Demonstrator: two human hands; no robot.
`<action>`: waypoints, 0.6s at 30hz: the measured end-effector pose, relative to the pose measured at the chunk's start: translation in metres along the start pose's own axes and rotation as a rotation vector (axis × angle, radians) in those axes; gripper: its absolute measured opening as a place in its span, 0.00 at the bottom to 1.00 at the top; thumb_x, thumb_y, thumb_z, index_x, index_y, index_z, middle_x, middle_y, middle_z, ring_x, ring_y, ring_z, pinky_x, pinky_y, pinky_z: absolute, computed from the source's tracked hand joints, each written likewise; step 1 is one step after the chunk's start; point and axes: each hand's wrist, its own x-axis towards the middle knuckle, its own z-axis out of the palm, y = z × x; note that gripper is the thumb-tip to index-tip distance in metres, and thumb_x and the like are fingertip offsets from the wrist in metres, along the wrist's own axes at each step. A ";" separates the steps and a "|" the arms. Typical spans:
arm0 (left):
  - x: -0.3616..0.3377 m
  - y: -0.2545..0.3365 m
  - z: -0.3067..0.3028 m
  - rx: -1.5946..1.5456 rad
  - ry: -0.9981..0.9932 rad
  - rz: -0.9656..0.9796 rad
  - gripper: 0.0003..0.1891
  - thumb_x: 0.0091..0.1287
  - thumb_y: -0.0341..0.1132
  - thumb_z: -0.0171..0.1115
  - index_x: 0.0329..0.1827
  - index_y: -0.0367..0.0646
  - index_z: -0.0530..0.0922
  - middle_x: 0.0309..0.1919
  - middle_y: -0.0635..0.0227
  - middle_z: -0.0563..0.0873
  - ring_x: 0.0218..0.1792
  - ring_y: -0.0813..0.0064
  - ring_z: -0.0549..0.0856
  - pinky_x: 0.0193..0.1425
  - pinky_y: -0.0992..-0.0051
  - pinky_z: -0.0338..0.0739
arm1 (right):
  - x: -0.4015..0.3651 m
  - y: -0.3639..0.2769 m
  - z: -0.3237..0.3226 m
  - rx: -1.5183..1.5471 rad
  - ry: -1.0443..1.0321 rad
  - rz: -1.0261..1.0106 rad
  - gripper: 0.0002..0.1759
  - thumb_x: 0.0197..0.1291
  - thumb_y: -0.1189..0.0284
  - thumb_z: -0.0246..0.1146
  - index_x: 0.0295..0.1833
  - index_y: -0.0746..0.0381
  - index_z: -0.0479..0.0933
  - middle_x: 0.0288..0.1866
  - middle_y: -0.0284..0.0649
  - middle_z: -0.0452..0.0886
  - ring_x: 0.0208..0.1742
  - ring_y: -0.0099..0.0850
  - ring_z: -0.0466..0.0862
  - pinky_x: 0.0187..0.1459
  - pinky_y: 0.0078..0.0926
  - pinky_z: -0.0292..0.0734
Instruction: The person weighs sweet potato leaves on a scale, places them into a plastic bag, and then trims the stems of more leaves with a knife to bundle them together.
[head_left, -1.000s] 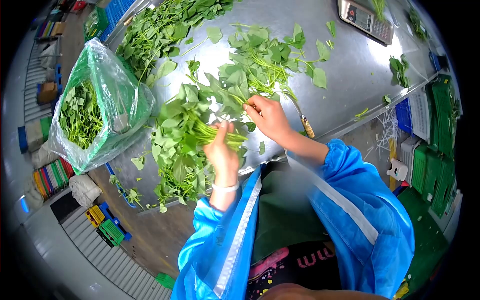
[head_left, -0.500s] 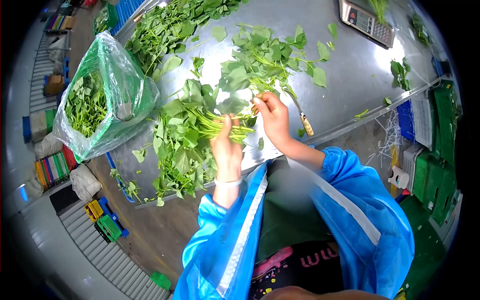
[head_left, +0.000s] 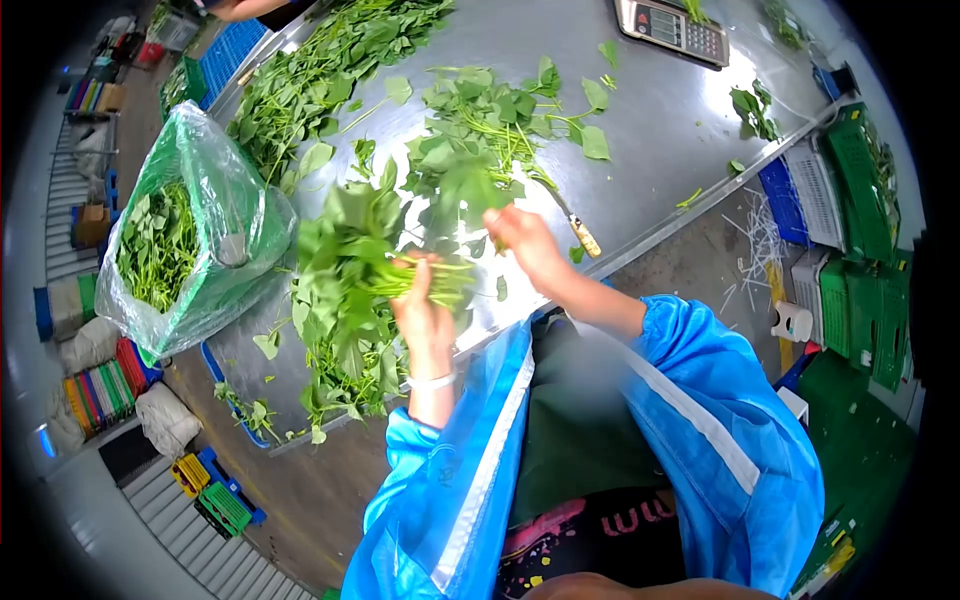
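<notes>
My left hand [head_left: 424, 312] grips the stems of a bunch of leafy greens [head_left: 345, 262] held just above the steel table [head_left: 660, 110]. My right hand [head_left: 520, 240] is beside the stem ends and pinches a stalk of greens [head_left: 462, 190] that reaches up toward a loose pile of greens [head_left: 490, 115]. A knife with a wooden handle [head_left: 580, 233] lies on the table right behind my right hand. Both sleeves are blue. The image is blurred around the hands.
A clear bag in a green liner [head_left: 190, 225] full of greens stands at the table's left end. More greens [head_left: 320, 65] lie at the far left. A scale [head_left: 672, 24] sits at the far edge. Green and blue crates [head_left: 850, 200] stand to the right on the floor.
My left hand has lifted the bunch slightly and drawn it nearer to me. My right hand shifted left along the stems, and the view has swung a little to the right.
</notes>
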 end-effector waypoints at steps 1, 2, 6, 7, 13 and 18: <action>0.006 0.001 -0.016 -0.021 0.055 0.025 0.10 0.69 0.23 0.58 0.50 0.44 0.73 0.42 0.68 0.79 0.47 0.73 0.80 0.57 0.72 0.77 | 0.007 0.006 -0.012 0.130 0.118 -0.025 0.20 0.67 0.57 0.60 0.35 0.65 0.75 0.27 0.35 0.76 0.30 0.23 0.74 0.35 0.25 0.71; 0.009 0.008 -0.021 -0.084 0.069 0.040 0.10 0.69 0.23 0.57 0.51 0.44 0.73 0.43 0.68 0.79 0.47 0.73 0.80 0.58 0.71 0.77 | 0.013 0.008 -0.025 -0.085 0.100 -0.065 0.19 0.67 0.58 0.60 0.35 0.65 0.75 0.26 0.36 0.77 0.30 0.26 0.75 0.35 0.27 0.72; 0.016 0.025 -0.044 -0.336 -0.091 -0.005 0.22 0.70 0.20 0.54 0.65 0.43 0.66 0.47 0.67 0.79 0.49 0.72 0.80 0.67 0.65 0.75 | 0.027 0.052 -0.044 -0.914 -0.455 -0.409 0.14 0.62 0.62 0.62 0.40 0.63 0.76 0.40 0.48 0.81 0.39 0.47 0.82 0.39 0.41 0.77; 0.016 0.026 -0.048 -0.374 -0.093 -0.043 0.25 0.70 0.20 0.53 0.69 0.43 0.63 0.48 0.67 0.78 0.50 0.71 0.80 0.69 0.65 0.73 | 0.034 0.061 -0.047 -0.922 -0.469 -0.410 0.14 0.62 0.62 0.62 0.40 0.63 0.76 0.40 0.48 0.81 0.39 0.47 0.82 0.39 0.41 0.77; 0.008 0.019 -0.052 -0.545 -0.145 -0.200 0.19 0.75 0.32 0.52 0.67 0.54 0.67 0.40 0.73 0.76 0.42 0.75 0.77 0.38 0.76 0.78 | 0.128 0.079 -0.052 -1.535 0.029 -0.467 0.12 0.54 0.65 0.66 0.37 0.62 0.77 0.38 0.47 0.81 0.38 0.47 0.84 0.39 0.41 0.80; 0.016 0.001 -0.062 -0.773 0.054 -0.223 0.13 0.73 0.36 0.57 0.59 0.53 0.74 0.35 0.73 0.75 0.37 0.73 0.75 0.44 0.74 0.73 | 0.168 0.078 -0.055 -1.363 -0.230 -0.251 0.16 0.52 0.58 0.68 0.40 0.57 0.81 0.42 0.47 0.84 0.40 0.45 0.86 0.41 0.44 0.81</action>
